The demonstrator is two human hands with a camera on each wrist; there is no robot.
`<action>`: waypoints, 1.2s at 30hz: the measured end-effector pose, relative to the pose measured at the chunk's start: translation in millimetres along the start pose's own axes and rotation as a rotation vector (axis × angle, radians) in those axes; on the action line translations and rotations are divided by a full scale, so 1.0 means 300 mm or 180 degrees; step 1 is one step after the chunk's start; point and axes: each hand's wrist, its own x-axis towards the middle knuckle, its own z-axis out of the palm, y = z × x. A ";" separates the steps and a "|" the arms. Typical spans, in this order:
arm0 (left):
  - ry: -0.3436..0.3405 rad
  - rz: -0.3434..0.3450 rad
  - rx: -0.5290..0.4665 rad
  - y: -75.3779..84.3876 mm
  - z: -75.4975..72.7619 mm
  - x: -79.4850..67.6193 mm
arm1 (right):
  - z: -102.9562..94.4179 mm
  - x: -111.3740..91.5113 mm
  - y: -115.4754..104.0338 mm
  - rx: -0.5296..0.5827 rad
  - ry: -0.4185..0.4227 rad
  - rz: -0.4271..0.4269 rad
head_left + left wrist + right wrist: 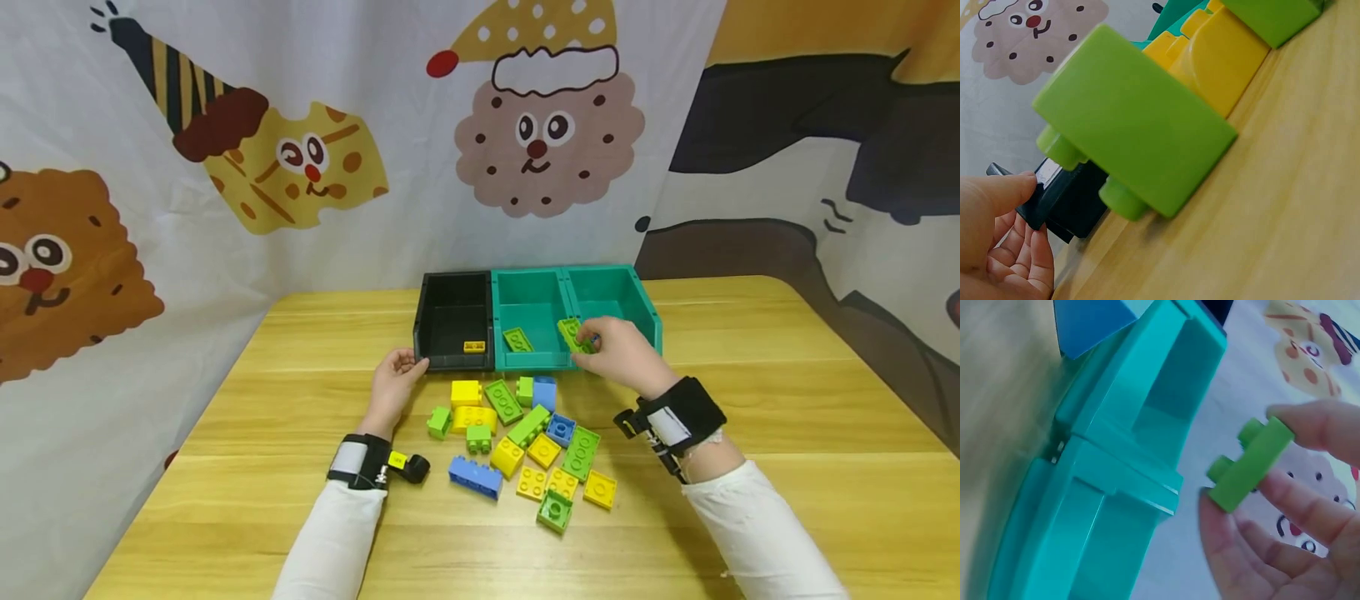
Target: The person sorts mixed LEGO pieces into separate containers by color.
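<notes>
My right hand [622, 357] pinches a light green building block [1250, 465] between thumb and fingertips, held over the divide between two teal bins. Its studs point toward the bins in the right wrist view. At the front left corner of the black bin [454, 363], my left hand [392, 387] grips the rim, thumb on top and fingers curled below. Inside the black bin lies a small orange-yellow block [474, 347]. A green block [517, 339] rests in the middle teal bin [528, 287]. The right teal bin [600, 287] is partly hidden by my right hand.
Several green, yellow and blue blocks lie loose on the wooden table [262, 467] in front of the bins, among them a long blue block [476, 477]. A small green block [1135, 125] looms close in the left wrist view. Behind the bins hangs a printed curtain [420, 200].
</notes>
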 end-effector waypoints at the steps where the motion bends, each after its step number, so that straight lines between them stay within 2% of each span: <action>1: 0.0002 -0.0005 -0.0006 -0.002 -0.001 0.000 | 0.003 0.013 -0.008 -0.0012 0.0026 -0.0021; 8: -0.0002 -0.0017 -0.0007 -0.006 -0.003 0.003 | 0.054 0.096 -0.029 -0.0162 0.0134 -0.0124; 18: -0.0012 0.0031 0.0042 0.016 0.001 -0.003 | 0.099 0.159 -0.054 -0.0418 -0.0071 -0.0158; 28: 0.0007 0.0038 0.0022 0.014 -0.002 -0.003 | 0.145 0.196 -0.077 -0.0808 -0.0287 -0.0024; 36: -0.0010 0.0038 0.0009 0.008 -0.004 -0.008 | 0.172 0.217 -0.081 -0.0803 -0.0498 0.0181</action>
